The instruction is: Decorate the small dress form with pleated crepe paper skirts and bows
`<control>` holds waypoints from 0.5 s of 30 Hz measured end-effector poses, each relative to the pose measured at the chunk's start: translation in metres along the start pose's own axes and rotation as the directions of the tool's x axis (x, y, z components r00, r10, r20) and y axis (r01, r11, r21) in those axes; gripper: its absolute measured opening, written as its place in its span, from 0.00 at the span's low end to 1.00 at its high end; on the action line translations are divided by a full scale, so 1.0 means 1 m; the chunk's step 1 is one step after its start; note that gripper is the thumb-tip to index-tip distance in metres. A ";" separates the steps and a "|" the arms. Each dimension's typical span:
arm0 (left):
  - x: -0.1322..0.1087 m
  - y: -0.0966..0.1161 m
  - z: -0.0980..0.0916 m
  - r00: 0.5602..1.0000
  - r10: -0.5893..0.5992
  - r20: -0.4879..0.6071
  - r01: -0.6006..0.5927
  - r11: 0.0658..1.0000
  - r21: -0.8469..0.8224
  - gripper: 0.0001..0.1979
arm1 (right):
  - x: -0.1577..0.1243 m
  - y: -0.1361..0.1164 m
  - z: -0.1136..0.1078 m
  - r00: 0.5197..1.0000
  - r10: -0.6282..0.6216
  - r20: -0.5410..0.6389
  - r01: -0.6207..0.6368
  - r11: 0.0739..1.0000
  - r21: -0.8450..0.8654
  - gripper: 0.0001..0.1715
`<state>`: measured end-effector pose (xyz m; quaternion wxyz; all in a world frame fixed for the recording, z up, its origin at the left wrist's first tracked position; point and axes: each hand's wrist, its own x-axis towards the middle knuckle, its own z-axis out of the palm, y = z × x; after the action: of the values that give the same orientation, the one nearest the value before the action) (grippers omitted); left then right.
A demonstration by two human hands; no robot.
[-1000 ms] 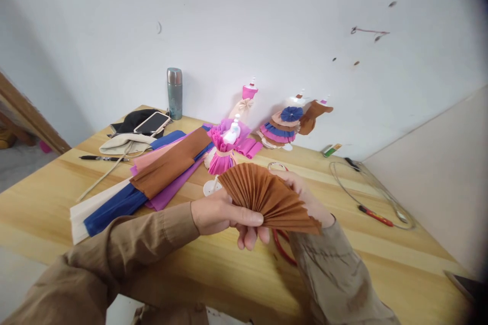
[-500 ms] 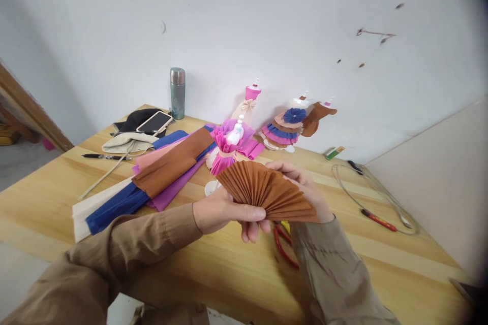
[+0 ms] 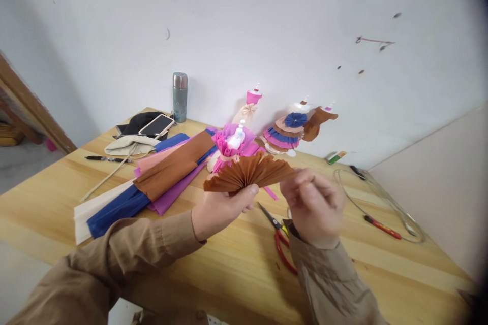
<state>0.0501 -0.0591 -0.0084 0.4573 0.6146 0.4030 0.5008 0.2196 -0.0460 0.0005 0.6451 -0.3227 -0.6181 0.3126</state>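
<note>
My left hand (image 3: 221, 210) pinches the base of a brown pleated paper fan (image 3: 247, 172), held spread above the wooden table (image 3: 229, 274). The right end of the fan is gripped by my right hand (image 3: 314, 205), whose fingers are curled and slightly blurred. Red-handled scissors (image 3: 280, 236) lie on the table just under my hands. Right behind the fan stands a small mannequin in a pink paper dress (image 3: 231, 144).
Folded sheets of brown, purple, blue, pink and white paper (image 3: 152, 177) lie to the left. A phone (image 3: 157, 124) rests on a bag, a pen (image 3: 109, 159) nearby, a flask (image 3: 180, 97) by the wall. More dressed mannequins (image 3: 293, 127) stand behind. A cable and red tool (image 3: 383, 227) lie right.
The fan has tilted flatter and risen toward the left. My right hand slid from behind the fan to its right end, uncovering the scissors.
</note>
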 end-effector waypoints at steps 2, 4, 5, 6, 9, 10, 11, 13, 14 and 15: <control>0.001 0.002 -0.001 0.992 0.122 -0.036 -0.117 0.987 0.110 0.16 | -0.009 -0.002 0.007 0.999 -0.041 -0.001 0.041 0.990 -0.135 0.06; 0.001 0.004 -0.001 0.973 0.220 -0.073 -0.206 0.964 0.166 0.16 | -0.016 -0.003 0.014 0.998 -0.058 0.004 0.058 0.971 -0.230 0.04; 0.001 0.005 0.000 0.963 0.251 -0.098 -0.230 0.956 0.183 0.15 | -0.018 -0.003 0.017 0.998 -0.060 0.003 0.059 0.963 -0.263 0.05; 0.001 0.006 0.000 0.954 0.275 -0.121 -0.248 0.948 0.200 0.14 | -0.019 -0.003 0.019 0.998 -0.059 0.001 0.057 0.956 -0.288 0.05; 0.002 0.002 0.001 0.927 0.338 -0.162 -0.290 0.921 0.260 0.09 | -0.020 -0.003 0.024 0.999 -0.047 0.003 0.045 0.937 -0.348 0.03; 0.002 -0.002 0.001 0.910 0.380 -0.164 -0.326 0.903 0.281 0.07 | -0.020 -0.004 0.025 0.999 -0.041 0.019 0.045 0.933 -0.358 0.04; 0.003 -0.006 0.001 0.886 0.437 -0.159 -0.377 0.875 0.305 0.06 | -0.020 -0.004 0.026 0.999 -0.037 0.037 0.048 0.931 -0.363 0.06; 0.003 -0.016 -0.001 0.813 0.572 -0.113 -0.500 0.783 0.371 0.14 | -0.019 -0.003 0.028 0.997 -0.043 0.068 0.065 0.931 -0.358 0.08; 0.004 -0.020 -0.002 0.787 0.614 -0.064 -0.539 0.733 0.415 0.19 | -0.019 -0.002 0.028 0.996 -0.047 0.079 0.072 0.934 -0.349 0.08; 0.004 -0.023 -0.003 0.772 0.635 -0.006 -0.561 0.687 0.461 0.23 | -0.019 -0.001 0.028 0.995 -0.047 0.087 0.074 0.938 -0.339 0.08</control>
<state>0.0467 -0.0493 -0.0293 0.0845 0.7542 0.3169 0.5689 0.1910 -0.0612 -0.0093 0.5644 -0.3980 -0.6970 0.1929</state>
